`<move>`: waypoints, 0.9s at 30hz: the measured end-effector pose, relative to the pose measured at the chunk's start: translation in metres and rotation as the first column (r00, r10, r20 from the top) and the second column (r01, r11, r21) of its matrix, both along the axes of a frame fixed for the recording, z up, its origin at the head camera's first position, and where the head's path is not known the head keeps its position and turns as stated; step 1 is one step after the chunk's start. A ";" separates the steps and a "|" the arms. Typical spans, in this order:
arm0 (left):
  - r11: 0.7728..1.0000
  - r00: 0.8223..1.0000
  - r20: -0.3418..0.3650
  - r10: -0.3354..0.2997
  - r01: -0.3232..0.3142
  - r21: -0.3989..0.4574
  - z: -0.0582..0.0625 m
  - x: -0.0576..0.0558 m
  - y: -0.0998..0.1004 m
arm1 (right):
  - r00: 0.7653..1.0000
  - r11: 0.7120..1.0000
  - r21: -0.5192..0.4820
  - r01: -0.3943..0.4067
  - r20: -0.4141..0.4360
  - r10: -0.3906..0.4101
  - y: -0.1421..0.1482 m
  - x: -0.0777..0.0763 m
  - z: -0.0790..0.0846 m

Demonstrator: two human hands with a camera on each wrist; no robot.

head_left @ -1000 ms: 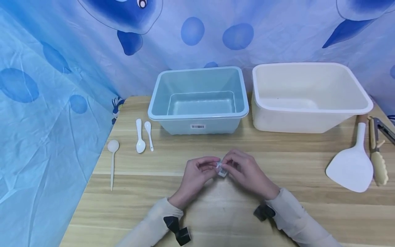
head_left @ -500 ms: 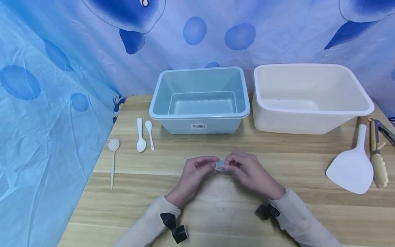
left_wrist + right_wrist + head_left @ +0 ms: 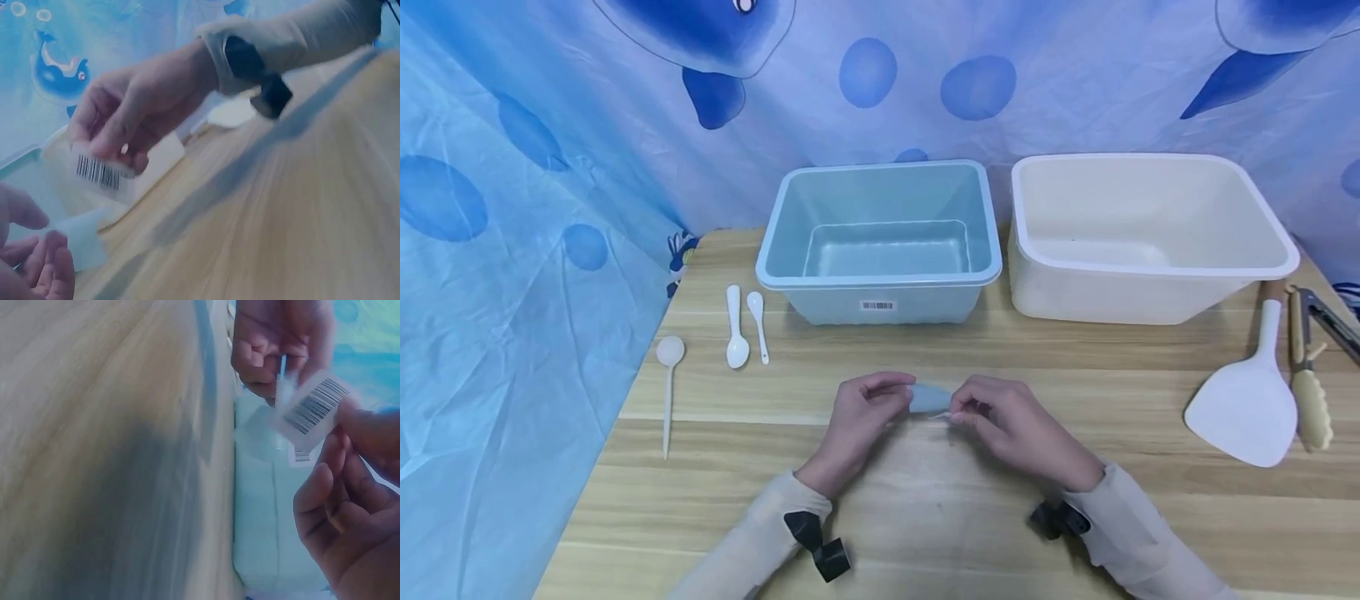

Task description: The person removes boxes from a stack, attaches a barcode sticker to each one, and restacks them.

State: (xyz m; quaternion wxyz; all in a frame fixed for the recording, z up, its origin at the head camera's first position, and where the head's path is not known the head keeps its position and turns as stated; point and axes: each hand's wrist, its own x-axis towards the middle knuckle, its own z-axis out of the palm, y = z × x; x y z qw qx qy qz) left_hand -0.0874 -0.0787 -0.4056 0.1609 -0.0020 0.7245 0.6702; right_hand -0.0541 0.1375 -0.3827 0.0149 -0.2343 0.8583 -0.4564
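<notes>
Both hands meet above the table's middle in the head view. My right hand (image 3: pixel 1015 429) pinches a white barcode sticker (image 3: pixel 315 407) by one edge, between thumb and fingertips. The sticker (image 3: pixel 100 172) shows its printed bars in both wrist views. My left hand (image 3: pixel 861 425) pinches a small pale blue-grey slip (image 3: pixel 929 398), which looks like smooth backing paper, between thumb and fingers. In the left wrist view the slip (image 3: pixel 86 240) lies apart from most of the sticker. Whether their edges still touch cannot be told.
Behind the hands stand a light blue bin (image 3: pixel 880 304) with its own barcode label and a white bin (image 3: pixel 1112 296). Two white spoons (image 3: pixel 737 350) and a round-headed white stick (image 3: pixel 668 392) lie left. A white spatula (image 3: pixel 1247 417) and tongs (image 3: pixel 1311 400) lie right.
The sticker and the slip, overlapping between the fingers a second ago, are now drawn apart. The hands have spread slightly, and more of the slip shows.
</notes>
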 end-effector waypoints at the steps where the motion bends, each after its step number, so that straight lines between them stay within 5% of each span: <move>1: 1.000 1.000 -0.012 -0.008 0.008 -0.016 -0.001 -0.001 -0.002 | 1.000 1.000 0.001 0.003 -0.004 -0.003 0.000 0.000 0.001; 5: 0.980 0.985 -0.107 -0.133 0.114 -0.162 -0.006 -0.001 -0.010 | 0.999 0.999 0.017 0.034 0.001 -0.035 0.002 -0.002 0.002; 8: 0.937 0.939 -0.240 -0.246 0.166 -0.308 -0.009 0.001 -0.013 | 0.999 0.998 0.026 0.053 0.005 -0.053 0.003 -0.004 0.002; 13: 0.896 0.852 -0.451 -0.265 0.044 -0.443 -0.006 0.007 -0.011 | 0.998 0.998 0.031 0.058 0.025 -0.059 0.004 -0.006 0.001; 15: 0.896 0.800 -0.538 -0.266 0.000 -0.443 -0.002 0.008 -0.008 | 0.998 0.998 0.036 0.061 0.027 -0.062 0.004 -0.006 0.000; 19: 0.915 0.646 -0.698 -0.309 0.002 -0.403 0.007 0.009 0.001 | 0.998 0.998 0.035 0.059 -0.012 -0.059 0.006 -0.004 -0.001; 21: 0.917 0.586 -0.738 -0.335 0.023 -0.398 0.009 0.009 0.005 | 0.998 0.998 0.026 0.055 -0.035 -0.054 0.007 -0.003 -0.001; 24: 0.910 0.560 -0.749 -0.355 0.024 -0.413 0.011 0.010 0.009 | 0.998 0.999 0.017 0.039 -0.046 -0.038 0.006 -0.003 0.001; 27: 0.904 0.576 -0.732 -0.364 0.030 -0.426 0.012 0.010 0.011 | 0.999 1.000 0.011 0.025 -0.044 -0.024 0.005 -0.002 0.002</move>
